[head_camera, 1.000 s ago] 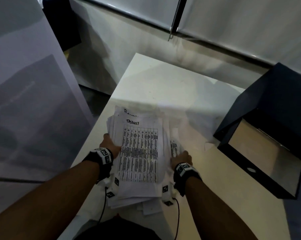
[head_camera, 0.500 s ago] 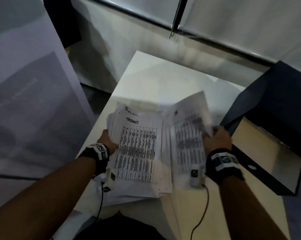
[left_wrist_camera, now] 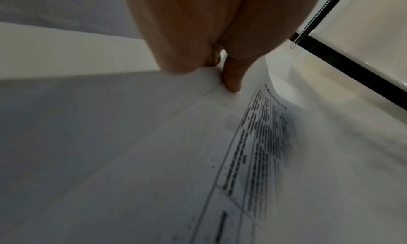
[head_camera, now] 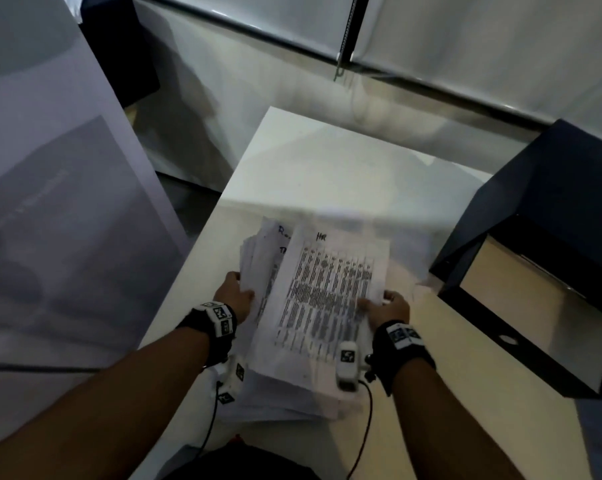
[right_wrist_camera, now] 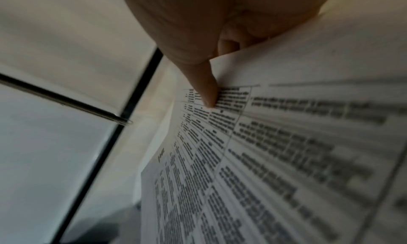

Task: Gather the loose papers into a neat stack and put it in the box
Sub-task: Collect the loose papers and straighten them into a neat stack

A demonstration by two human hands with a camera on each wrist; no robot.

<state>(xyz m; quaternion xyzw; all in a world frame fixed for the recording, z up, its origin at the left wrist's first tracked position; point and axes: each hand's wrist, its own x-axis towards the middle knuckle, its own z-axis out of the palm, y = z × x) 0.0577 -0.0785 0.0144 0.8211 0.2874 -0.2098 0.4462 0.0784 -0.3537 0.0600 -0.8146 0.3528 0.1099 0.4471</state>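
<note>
While the pile of papers lies near the table's near edge, just in front of the person, both hands work at its sides: the left hand holds the pile's left edge, thumb on top and fingers curled under as the left wrist view shows, and the right hand pinches a printed sheet at its right edge, thumb pressed on the table of text, the other fingers tucked beneath. That sheet sits tilted over the pile, its corners not matching the ones below, and the lower sheets fan out toward the person, so the gathering step looks only partly done. Beyond the pile the table is bare. To the pile's right, well apart, the dark box stands open with its lid tipped back behind it. My judgement is that the next move calls for laying the held sheet flat, squaring the edges between both palms, perhaps tapping them on the table, then lifting the whole stack across to the box without letting the lower sheets slide
</note>
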